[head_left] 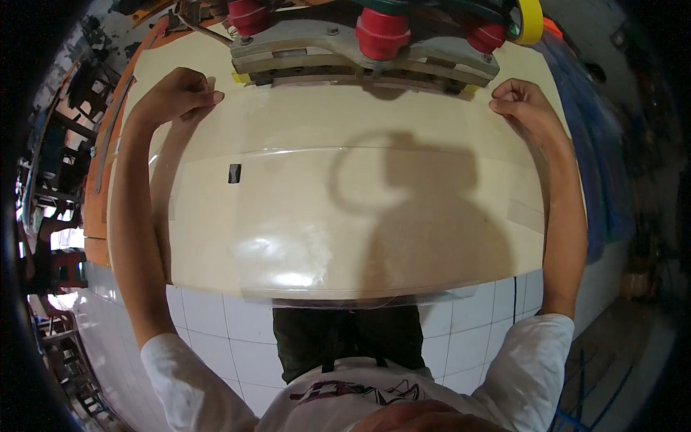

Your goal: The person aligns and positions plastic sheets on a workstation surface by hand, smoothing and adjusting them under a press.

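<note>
My left hand [180, 95] is curled, thumb against the fingers, above the cream board at the left end of a metal pressing bar [360, 70]. At the bar's right end, my right hand [523, 104] is closed in a similar pinch. Anything between the fingers of either hand is too thin or hidden to make out. A clear plastic sheet [288, 237] lies flat across the board between my arms, its near edge hanging slightly over the front. Its far part reaches toward the bar, where I cannot tell how it lies.
Red round fittings [383, 34] sit on top of the machine, with a yellow tape roll [530, 20] at its right. A small black patch [235, 173] is on the cream board [194, 245]. Blue plastic [597, 144] hangs at the right; a metal ruler [108, 147] lies left.
</note>
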Tool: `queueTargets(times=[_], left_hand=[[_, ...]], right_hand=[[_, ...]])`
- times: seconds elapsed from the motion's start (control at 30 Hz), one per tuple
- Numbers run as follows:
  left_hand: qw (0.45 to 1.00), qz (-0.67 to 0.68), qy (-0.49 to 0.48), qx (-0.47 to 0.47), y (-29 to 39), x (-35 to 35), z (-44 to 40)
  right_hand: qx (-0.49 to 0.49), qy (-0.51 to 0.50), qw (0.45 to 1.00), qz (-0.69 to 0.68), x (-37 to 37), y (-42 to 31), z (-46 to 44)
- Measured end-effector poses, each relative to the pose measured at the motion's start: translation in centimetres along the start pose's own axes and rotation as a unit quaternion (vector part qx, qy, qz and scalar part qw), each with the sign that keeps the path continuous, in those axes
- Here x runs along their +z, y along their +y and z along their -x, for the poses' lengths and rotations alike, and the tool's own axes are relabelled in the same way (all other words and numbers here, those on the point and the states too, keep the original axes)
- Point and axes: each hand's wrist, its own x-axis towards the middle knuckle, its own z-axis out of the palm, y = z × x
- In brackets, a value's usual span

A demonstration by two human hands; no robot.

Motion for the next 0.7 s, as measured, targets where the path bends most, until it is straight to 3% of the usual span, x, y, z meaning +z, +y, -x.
queueTargets(times=[0.7], left_hand=[[1.000, 0.004, 0.000, -0.013, -0.5, 0.0, -0.4]], right_hand=[[-0.002, 0.004, 0.999, -0.037, -0.2, 0.3, -0.3]])
